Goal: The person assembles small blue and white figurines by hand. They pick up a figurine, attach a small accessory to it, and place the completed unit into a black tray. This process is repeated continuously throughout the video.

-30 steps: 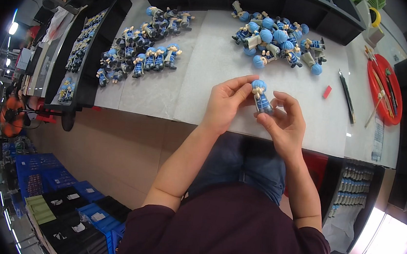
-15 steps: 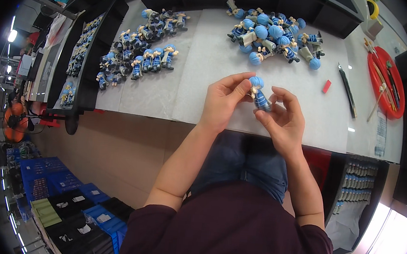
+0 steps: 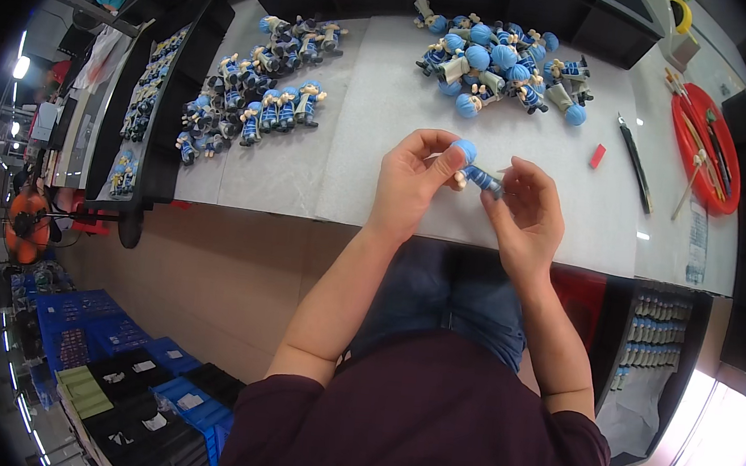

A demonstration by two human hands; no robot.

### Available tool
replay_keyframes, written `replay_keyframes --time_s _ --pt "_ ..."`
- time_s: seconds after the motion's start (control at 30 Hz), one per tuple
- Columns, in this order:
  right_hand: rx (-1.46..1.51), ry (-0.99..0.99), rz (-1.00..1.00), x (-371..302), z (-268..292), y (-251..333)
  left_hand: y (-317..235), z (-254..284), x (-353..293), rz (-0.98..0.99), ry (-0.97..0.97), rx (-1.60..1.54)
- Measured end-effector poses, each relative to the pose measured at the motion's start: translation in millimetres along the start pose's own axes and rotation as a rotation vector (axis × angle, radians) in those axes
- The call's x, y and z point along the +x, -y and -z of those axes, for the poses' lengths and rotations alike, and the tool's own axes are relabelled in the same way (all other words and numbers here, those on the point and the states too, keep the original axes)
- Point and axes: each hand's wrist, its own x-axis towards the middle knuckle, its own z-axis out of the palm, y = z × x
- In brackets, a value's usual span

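A small blue-haired figurine (image 3: 484, 180) in a blue striped outfit lies tilted between my hands, just above the near part of the table. My left hand (image 3: 409, 183) pinches it by the head, thumb across the blue hair. At its lower end, my right hand (image 3: 532, 214) is curled with thumb and fingertips around the legs. Beyond my hands is a loose heap of similar figurines (image 3: 504, 57). More figurines (image 3: 268, 108) stand and lie close together on the left of the table.
To the right lie a small red block (image 3: 598, 156), a dark pen-like tool (image 3: 635, 163) and a red dish (image 3: 733, 182) holding brushes. A black tray (image 3: 537, 20) spans the back. Another black tray (image 3: 194, 54) with figurines borders the left. At lower right, a tray (image 3: 689, 353) holds rows of figurines.
The figurine has turned from nearly upright to a slant, its lower end swinging toward the right. My right fingers have shifted around that end, while my left hand keeps its grip on the head.
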Motion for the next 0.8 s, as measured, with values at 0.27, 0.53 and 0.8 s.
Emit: replay_keyframes --time_s 0.27,0.53,0.8 --pt "0.126 0.044 -0.049 1.0 3.0 3.7 -4.3 -4.3 2.5 0.079 -0.060 0.034" --pt "0.118 0.030 -0.060 1.4 2.9 5.5 -4.4 -5.4 2.7 0.111 -0.054 0.059" --pt "-0.302 0.011 0.107 9.8 27.9 11.6 -9.2 1.5 4.6 0.155 -0.024 -0.114"
